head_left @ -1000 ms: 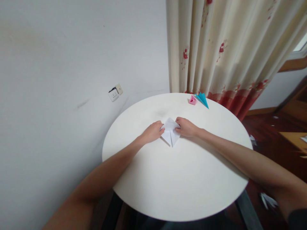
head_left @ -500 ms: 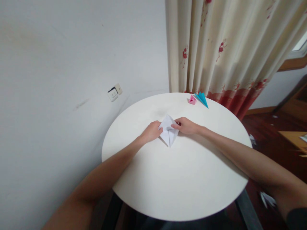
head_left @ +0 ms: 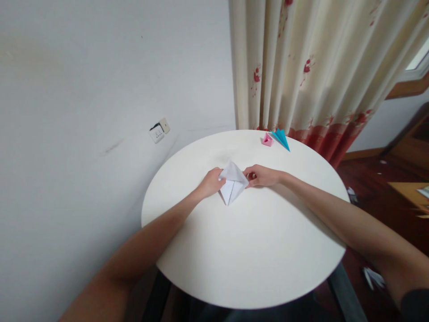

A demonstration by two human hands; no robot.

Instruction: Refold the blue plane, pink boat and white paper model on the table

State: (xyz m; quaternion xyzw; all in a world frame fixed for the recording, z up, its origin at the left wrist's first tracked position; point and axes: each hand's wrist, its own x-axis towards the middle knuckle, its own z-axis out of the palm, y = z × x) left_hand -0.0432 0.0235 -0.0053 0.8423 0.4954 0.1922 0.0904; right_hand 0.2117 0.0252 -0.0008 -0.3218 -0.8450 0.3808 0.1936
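A folded white paper (head_left: 231,184), diamond-shaped with a flap across its upper half and a seam running down its lower half, is held just in front of me over the table. My left hand (head_left: 212,181) grips its left corner, the thumb on top and the other fingers partly hidden behind it. At the right corner is my right hand (head_left: 260,175), its fingers curled and thumb and fingertips pinched at the paper's edge.
The round white table (head_left: 248,255) stands against the wall and a curtain (head_left: 284,80). Near its far edge lie a small pink folded paper (head_left: 267,140) and a blue folded paper (head_left: 281,139). A wall socket (head_left: 157,133) is at the left.
The paper has turned slightly and shifted a little left, its bottom tip swinging left. My right thumb has slid off the paper's face to its right corner.
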